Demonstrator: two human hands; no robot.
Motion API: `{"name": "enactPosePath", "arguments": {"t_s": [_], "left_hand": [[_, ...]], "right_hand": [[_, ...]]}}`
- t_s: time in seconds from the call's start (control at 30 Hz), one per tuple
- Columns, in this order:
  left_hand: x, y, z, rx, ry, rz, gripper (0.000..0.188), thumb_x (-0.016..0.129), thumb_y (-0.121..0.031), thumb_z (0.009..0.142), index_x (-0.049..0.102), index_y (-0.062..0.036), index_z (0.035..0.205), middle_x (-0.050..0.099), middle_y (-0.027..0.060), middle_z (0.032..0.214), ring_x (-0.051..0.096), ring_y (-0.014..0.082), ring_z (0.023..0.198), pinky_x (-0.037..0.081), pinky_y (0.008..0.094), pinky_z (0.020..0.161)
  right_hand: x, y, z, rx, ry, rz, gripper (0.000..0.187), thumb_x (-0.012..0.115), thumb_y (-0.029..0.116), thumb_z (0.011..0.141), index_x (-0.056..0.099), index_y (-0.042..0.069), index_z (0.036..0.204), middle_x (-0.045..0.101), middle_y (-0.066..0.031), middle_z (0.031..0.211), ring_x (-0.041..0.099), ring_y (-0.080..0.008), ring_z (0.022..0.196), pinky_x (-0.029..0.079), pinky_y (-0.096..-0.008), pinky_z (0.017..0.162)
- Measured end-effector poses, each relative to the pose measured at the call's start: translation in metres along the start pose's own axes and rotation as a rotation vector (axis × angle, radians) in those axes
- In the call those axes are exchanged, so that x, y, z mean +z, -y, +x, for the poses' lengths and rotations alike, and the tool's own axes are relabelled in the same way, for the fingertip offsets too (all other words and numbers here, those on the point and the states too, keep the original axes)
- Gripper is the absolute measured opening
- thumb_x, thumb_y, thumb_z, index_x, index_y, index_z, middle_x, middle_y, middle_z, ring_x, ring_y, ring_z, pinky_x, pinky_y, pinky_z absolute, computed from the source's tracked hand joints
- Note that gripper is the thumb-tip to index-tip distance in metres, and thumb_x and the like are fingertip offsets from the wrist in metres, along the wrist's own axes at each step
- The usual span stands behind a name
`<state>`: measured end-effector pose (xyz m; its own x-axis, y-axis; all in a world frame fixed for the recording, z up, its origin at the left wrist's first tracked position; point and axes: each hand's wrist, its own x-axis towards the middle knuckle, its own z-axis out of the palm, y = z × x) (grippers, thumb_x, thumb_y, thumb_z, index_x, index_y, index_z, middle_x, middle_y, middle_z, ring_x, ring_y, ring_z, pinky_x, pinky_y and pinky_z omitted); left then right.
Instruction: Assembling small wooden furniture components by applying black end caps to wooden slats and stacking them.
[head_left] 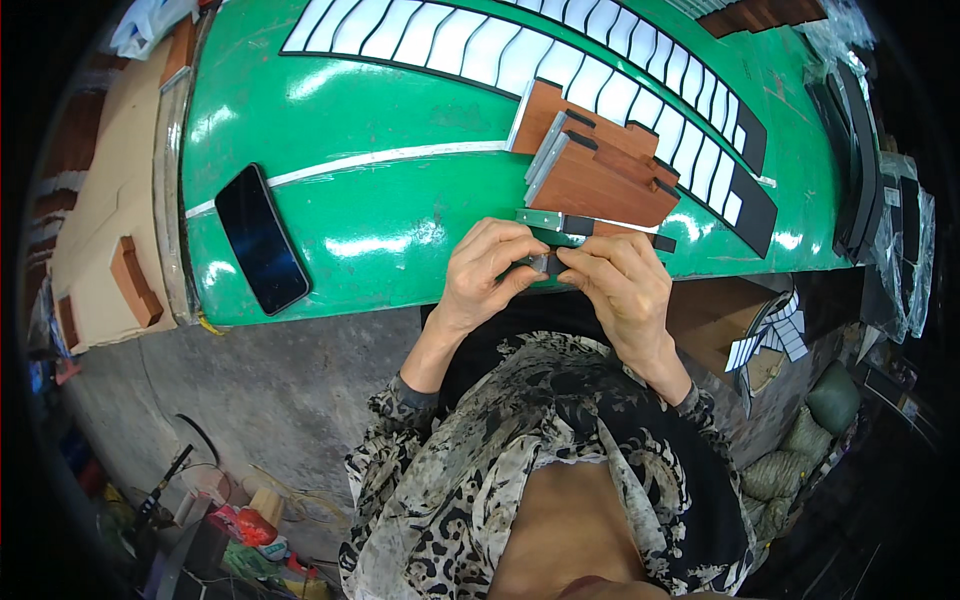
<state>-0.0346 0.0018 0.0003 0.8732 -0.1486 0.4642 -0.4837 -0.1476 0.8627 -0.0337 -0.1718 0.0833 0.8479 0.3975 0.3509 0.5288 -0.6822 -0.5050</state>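
My left hand (492, 265) and my right hand (622, 283) meet at the near edge of the green table (420, 200). Their fingertips pinch a small dark piece with a grey, shiny part (541, 263), mostly covered by the fingers. Just beyond the fingers lies a slim bar (552, 221), part metal and part black. Behind that, several reddish-brown wooden blocks (610, 186) with grey metal edges and black inserts are piled together, overlapping a long curved strip of white panels in a black frame (470, 48).
A black smartphone (263, 240) lies at the table's left. Beyond the first strip runs a second framed white strip (660, 55). Cardboard (105, 215) at the left carries a brown block (135, 282). Dark strips in clear plastic (905, 245) stand at the right. Sacks (785, 475) sit on the floor.
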Motion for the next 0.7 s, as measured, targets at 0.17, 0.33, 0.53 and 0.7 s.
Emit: {"name": "enactPosePath", "arguments": {"t_s": [0.17, 0.33, 0.53, 0.7], "left_hand": [[0.001, 0.001, -0.001, 0.008, 0.01, -0.002, 0.027, 0.075, -0.01, 0.07, 0.065, -0.0015, 0.093, 0.062, 0.0095, 0.09, 0.06, 0.0241, 0.083, 0.048, 0.0318, 0.069], [0.002, -0.002, -0.002, -0.025, 0.01, -0.002, 0.025, 0.075, -0.008, 0.071, 0.064, -0.0012, 0.092, 0.063, 0.01, 0.09, 0.06, 0.0236, 0.083, 0.048, 0.0314, 0.069], [0.003, -0.003, 0.002, -0.035, 0.01, 0.009, 0.024, 0.075, -0.006, 0.071, 0.064, -0.0007, 0.092, 0.063, 0.0105, 0.091, 0.06, 0.0225, 0.084, 0.049, 0.0301, 0.07], [0.001, -0.002, 0.004, -0.053, 0.001, 0.02, 0.025, 0.075, -0.006, 0.071, 0.064, -0.0004, 0.092, 0.063, 0.0107, 0.091, 0.061, 0.0219, 0.084, 0.049, 0.0301, 0.071]], "right_hand": [[0.001, -0.003, -0.004, -0.001, -0.012, 0.007, 0.035, 0.077, 0.007, 0.059, 0.068, 0.005, 0.092, 0.061, -0.0046, 0.084, 0.055, -0.0222, 0.076, 0.048, -0.032, 0.065], [-0.009, -0.007, -0.011, 0.073, -0.074, 0.089, 0.044, 0.078, 0.011, 0.058, 0.067, 0.003, 0.1, 0.064, -0.0071, 0.091, 0.058, -0.0241, 0.082, 0.05, -0.0339, 0.069], [-0.007, -0.015, -0.022, 0.073, -0.031, 0.06, 0.041, 0.077, 0.006, 0.063, 0.066, 0.004, 0.102, 0.063, -0.0075, 0.094, 0.059, -0.024, 0.079, 0.05, -0.0332, 0.067], [0.004, -0.014, -0.014, 0.049, -0.055, 0.042, 0.037, 0.077, 0.007, 0.063, 0.066, 0.004, 0.098, 0.063, -0.0072, 0.09, 0.059, -0.0235, 0.078, 0.05, -0.033, 0.064]]}}
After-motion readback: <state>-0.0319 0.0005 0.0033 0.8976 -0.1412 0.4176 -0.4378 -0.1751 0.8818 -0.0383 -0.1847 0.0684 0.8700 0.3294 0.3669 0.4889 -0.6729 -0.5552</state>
